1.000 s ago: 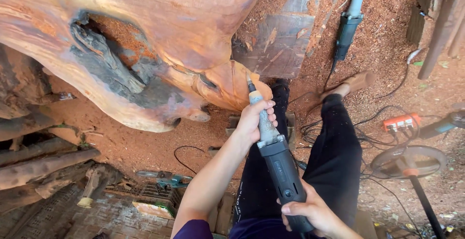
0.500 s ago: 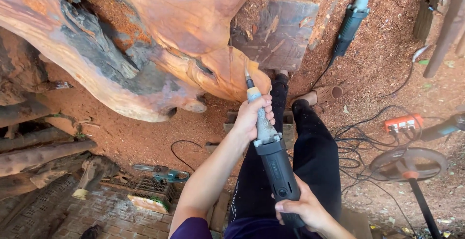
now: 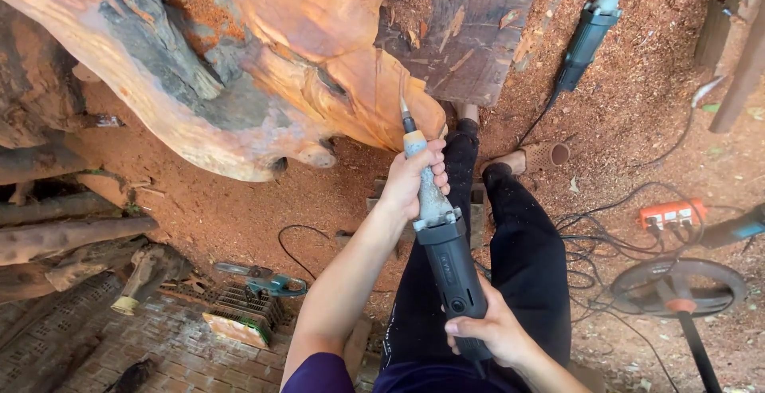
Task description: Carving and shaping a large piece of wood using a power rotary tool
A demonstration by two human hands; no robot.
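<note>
My left hand (image 3: 414,178) wrapped around pale neck of die grinder (image 3: 442,257), my right hand (image 3: 490,329) clamped on its black rear body. Hands apart, one at each end of tool. Grinder bit tip touching orange edge of big carved root slab (image 3: 319,58). My legs in black trousers below. Second grinder (image 3: 586,38) lying on sawdust floor (image 3: 637,122); orange power strip (image 3: 671,213) among cables at right.

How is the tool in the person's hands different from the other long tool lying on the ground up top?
The held grinder is gripped by the left hand and right hand; the lying tool rests untouched on sawdust. The held grinder's tip meets the orange carved wood; the lying tool touches no wood. Both are long, dark-bodied and light-necked.
</note>
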